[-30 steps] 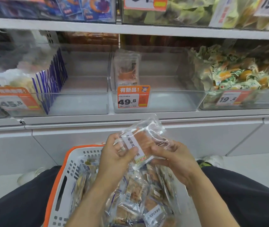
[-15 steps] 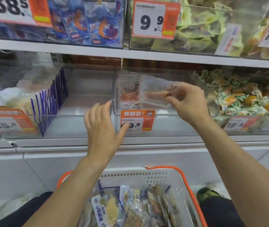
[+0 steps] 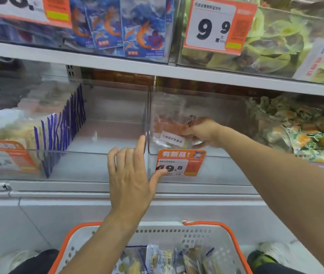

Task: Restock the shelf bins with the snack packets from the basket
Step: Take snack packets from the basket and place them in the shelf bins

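My right hand (image 3: pixel 204 132) reaches inside the clear middle shelf bin (image 3: pixel 212 171) and holds a transparent snack packet (image 3: pixel 172 134) with orange contents and a white label, low near the bin's floor. Another packet stands behind it, blurred through the plastic. My left hand (image 3: pixel 131 173) is spread with straight fingers at the front left corner of that bin, thumb by the orange 49.8 price tag (image 3: pixel 181 163). The white basket (image 3: pixel 157 234) with an orange rim sits on my lap below, holding several more packets (image 3: pixel 163 260).
A clear bin (image 3: pixel 105 135) to the left holds blue-edged packets at its left side. A bin of green and orange wrapped sweets (image 3: pixel 305 133) stands at the right. The shelf above carries blue shrimp packets (image 3: pixel 129 30) and a 9.9 tag (image 3: pixel 216 26).
A second ago both hands held the packet over the basket. My right hand carried it up into the middle bin and lowered it; my left hand rose to the bin's front corner.
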A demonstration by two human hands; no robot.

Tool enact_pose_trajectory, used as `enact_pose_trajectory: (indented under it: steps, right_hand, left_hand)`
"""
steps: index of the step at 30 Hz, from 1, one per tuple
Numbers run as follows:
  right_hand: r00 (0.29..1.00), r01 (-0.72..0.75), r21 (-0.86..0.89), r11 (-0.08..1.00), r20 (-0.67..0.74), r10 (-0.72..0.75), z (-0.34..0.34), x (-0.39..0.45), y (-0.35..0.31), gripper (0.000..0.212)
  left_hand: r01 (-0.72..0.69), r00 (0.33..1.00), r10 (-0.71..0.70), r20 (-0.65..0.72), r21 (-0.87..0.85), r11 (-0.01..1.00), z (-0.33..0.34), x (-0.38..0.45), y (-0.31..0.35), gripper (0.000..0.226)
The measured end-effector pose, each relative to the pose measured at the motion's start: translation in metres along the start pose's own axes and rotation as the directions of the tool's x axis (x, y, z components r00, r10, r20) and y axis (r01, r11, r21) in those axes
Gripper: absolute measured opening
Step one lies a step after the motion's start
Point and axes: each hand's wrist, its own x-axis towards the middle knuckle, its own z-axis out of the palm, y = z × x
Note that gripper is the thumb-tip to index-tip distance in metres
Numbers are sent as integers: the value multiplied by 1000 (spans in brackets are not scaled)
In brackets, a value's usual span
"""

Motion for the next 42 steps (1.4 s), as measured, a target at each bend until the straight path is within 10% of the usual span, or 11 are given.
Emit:
enact_pose_trajectory:
  steps: [14, 23, 28, 34, 42]
  right_hand:
    - [818, -281, -260, 924, 439, 372, -2, -21, -22, 13]
    - [998, -19, -86, 996, 52, 24, 11, -24, -6, 39]
    - [916, 232, -245, 941, -269, -296, 19, -10, -13, 49]
    - [978, -99, -385, 918, 135, 162, 27, -5, -19, 29]
    - [964, 98, -354, 930, -199, -177, 26, 16, -16, 65]
  left_hand:
    - [3, 1000, -3, 2, -3, 1000, 1, 0, 0, 84]
    - [17, 1000, -17, 5, -14, 1000, -1, -1, 3, 81]
    - [21, 1000, -21, 4, -19, 1000, 0, -1, 3, 88]
    - [20, 1000, -20, 1, -15, 1000, 0, -1, 4, 85]
    - [2, 1000, -2, -4, -17, 1000, 4, 0, 2, 84]
